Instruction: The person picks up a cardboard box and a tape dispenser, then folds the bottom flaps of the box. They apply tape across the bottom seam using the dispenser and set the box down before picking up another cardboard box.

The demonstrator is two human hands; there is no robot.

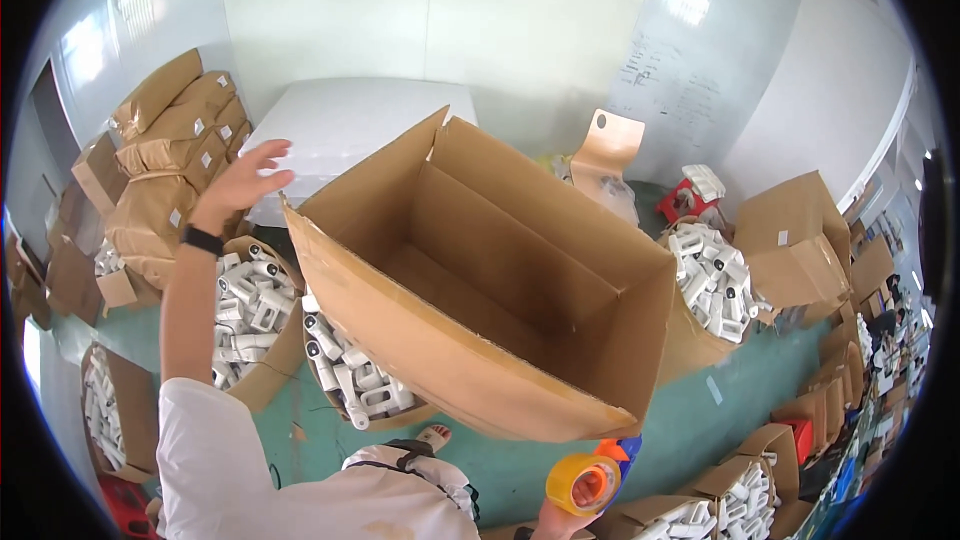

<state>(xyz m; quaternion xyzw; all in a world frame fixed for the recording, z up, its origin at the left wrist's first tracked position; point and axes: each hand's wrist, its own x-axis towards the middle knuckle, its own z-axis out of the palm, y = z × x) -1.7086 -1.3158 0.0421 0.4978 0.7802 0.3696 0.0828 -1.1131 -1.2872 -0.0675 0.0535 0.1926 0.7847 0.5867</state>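
Observation:
A large open cardboard box (480, 370) stands tilted before me, its brown inside showing and its support hidden. My left hand (252, 180) is raised near its far left corner, fingers spread, holding nothing; the fingertips look apart from the cardboard. At the box's near right corner my right hand (562, 520) grips a tape dispenser (627, 452) with blue and orange parts and a wide yellow tape roll. The roll hides part of those fingers. Beneath the box, another carton is filled with white plastic housings (365, 385).
More cartons of white housings (250, 310) stand left, right (715, 280) and at the lower right (745, 505). Wrapped brown packages (160, 200) are stacked at the left wall. Behind the box are a white-covered stack (350, 105) and a wooden chair (607, 145). The floor (690, 415) is green.

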